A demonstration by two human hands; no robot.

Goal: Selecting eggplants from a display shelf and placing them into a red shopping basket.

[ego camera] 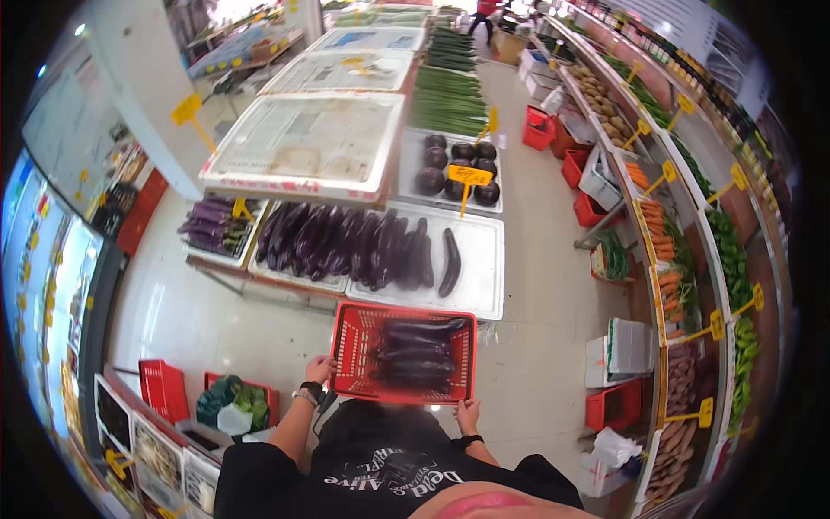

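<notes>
A red plastic basket [353, 347] is in front of my body, with several long purple eggplants [418, 350] lying crosswise inside. My left hand [320, 370] grips its left side, and my right hand [467, 414] holds the near right corner; both sets of fingers are partly hidden. Just beyond the basket, white foam trays [480, 259] form a display. Long eggplants [337, 240] fill the left and middle of these trays, and a single eggplant [450, 263] lies apart toward the right.
Round eggplants [429, 181] with yellow price tags [470, 175] sit behind. White foam lids [305, 143] overhang the display's left part. A vegetable shelf [658, 285] runs along the right. Red crates [163, 391] stand at lower left. A person [485, 16] is far back.
</notes>
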